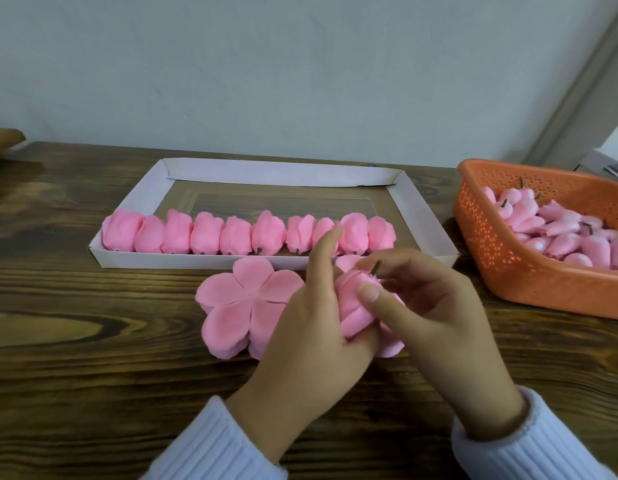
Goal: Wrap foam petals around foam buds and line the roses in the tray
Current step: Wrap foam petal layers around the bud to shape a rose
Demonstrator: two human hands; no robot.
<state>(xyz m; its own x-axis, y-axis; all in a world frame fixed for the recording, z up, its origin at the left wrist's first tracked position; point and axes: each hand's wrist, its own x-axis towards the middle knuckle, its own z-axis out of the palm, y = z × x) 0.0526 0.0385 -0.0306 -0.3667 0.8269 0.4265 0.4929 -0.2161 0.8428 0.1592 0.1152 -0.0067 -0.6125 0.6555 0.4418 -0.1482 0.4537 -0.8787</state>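
A pink foam rose [355,304] with a short dark stem pointing up is held between both hands above the table. My left hand [311,327] cups it from the left, index finger raised. My right hand [428,306] curls over it from the right, thumb pressing the petals and fingers near the stem. A stack of flat five-lobed pink petals [245,306] lies on the table just left of my hands. Behind them, a white cardboard tray [203,260] holds a row of several wrapped pink roses [231,233] along its front edge.
An orange perforated basket [508,258] at the right holds several pink foam buds [564,233] with dark stems. The dark wooden table [75,323] runs to a pale wall behind. A tan object [2,140] sits at the far left edge.
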